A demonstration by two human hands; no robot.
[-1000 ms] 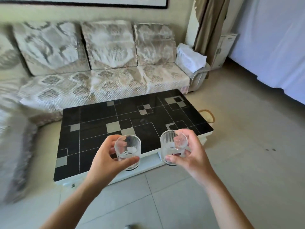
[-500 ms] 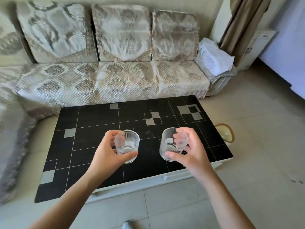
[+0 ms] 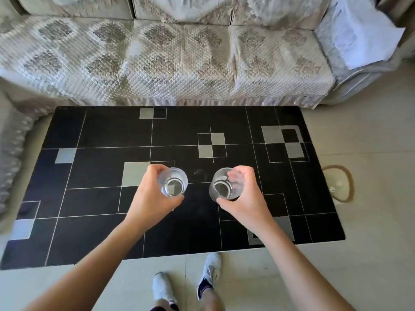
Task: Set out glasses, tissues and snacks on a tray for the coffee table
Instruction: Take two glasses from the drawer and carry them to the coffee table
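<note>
Head view: a person stands at the near edge of a black coffee table.
Left hand: fingers curl round a ribbed glass.
Right hand: grips a second glass.
Glasses: upright, apart, over the table's middle.
Tray: not visible.
Advice: lower both level, gently, keeping them apart.

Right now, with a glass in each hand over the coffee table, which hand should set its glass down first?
Neither has a clear edge. The left hand and right hand each grip a glass over bare black coffee table; no tray shows.
</note>
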